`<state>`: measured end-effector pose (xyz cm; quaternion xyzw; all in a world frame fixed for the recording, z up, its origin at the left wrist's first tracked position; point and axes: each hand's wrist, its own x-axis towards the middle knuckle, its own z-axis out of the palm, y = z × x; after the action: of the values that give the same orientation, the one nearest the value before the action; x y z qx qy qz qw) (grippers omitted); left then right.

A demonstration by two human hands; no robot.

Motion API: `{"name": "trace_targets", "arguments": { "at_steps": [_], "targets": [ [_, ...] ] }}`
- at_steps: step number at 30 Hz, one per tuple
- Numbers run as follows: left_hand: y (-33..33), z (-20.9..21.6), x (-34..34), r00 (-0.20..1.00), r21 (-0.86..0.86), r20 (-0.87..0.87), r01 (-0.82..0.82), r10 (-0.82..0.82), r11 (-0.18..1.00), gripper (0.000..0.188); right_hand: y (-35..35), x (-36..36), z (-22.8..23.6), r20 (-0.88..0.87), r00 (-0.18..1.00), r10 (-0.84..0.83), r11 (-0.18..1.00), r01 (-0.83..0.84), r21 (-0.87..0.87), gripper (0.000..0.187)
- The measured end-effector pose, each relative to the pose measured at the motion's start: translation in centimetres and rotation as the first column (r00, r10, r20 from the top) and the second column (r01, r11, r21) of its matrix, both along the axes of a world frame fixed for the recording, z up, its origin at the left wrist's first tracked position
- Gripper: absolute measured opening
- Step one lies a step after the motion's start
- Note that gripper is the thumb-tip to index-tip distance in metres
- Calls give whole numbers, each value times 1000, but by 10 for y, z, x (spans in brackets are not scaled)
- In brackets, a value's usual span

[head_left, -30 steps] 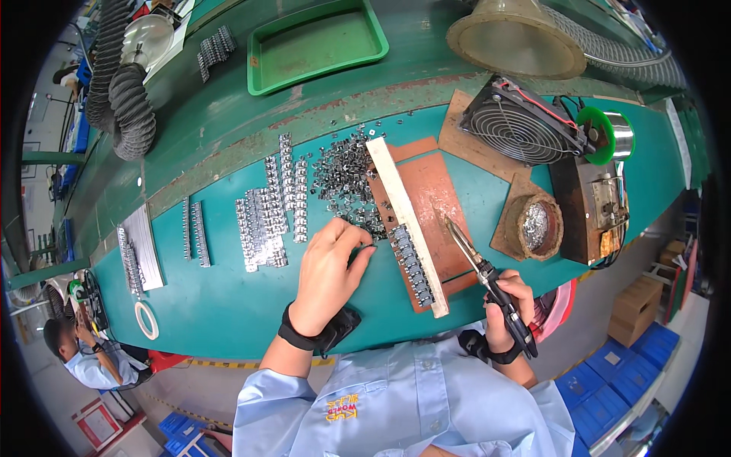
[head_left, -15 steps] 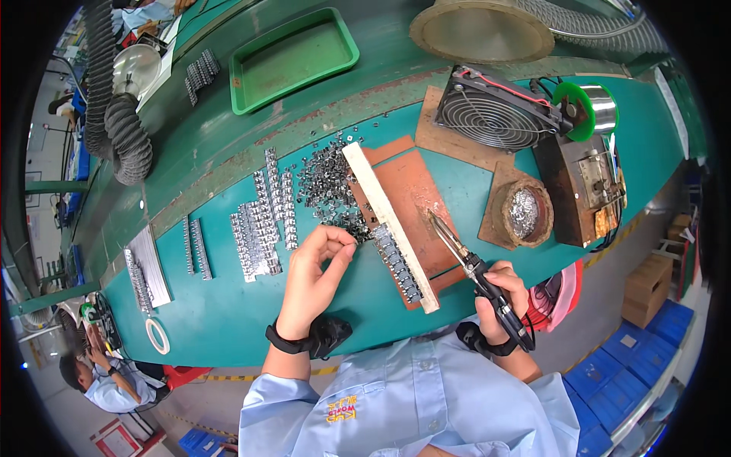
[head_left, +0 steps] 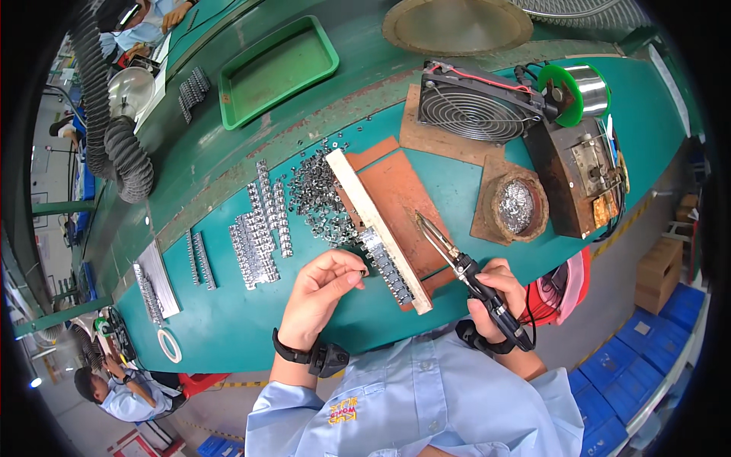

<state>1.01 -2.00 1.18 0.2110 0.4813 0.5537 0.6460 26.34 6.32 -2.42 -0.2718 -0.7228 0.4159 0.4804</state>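
My left hand [head_left: 324, 291] is closed in a pinch, with a small dark metal part [head_left: 365, 272] at its fingertips. It hovers just left of a row of small components [head_left: 388, 270] lined up along a pale bar [head_left: 378, 228]. My right hand [head_left: 496, 298] grips a soldering iron [head_left: 476, 280] by its black handle. The iron's long metal tip points up and left over a reddish-brown board [head_left: 403, 206] to the right of the bar. Beyond my left hand lies a heap of loose small metal parts [head_left: 314, 190].
Finished-looking component strips [head_left: 255, 240] lie at left, near a white tape ring [head_left: 169, 346]. At right stand a round pot of metal scraps [head_left: 518, 206], a fan [head_left: 478, 110], a green solder spool [head_left: 575, 93] and a brown box [head_left: 571, 179]. A green tray [head_left: 279, 72] sits at the back.
My left hand has drawn back from the heap toward me, a small part now showing at its fingertips. The soldering iron stays in my right hand; the whole view has shifted slightly.
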Motion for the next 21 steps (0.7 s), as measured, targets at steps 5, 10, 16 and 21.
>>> {"name": "trace_targets", "arguments": {
  "at_steps": [5,10,16,21],
  "targets": [
    [1,-4,6,999,-41,23,-41,41,998,11,1,1,1,27,999,21,1000,-22,21,31],
    [-2,-5,10,999,5,-45,-14,14,1000,11,1,1,2,35,999,22,1000,-23,22,31],
    [-2,5,15,990,-21,-131,-62,58,998,10,2,-2,2,1,1000,5,999,-5,38,30],
    [-4,3,15,991,-63,-110,-85,78,994,9,1,-2,1,-26,1000,-16,999,17,49,30]
  ]
}}
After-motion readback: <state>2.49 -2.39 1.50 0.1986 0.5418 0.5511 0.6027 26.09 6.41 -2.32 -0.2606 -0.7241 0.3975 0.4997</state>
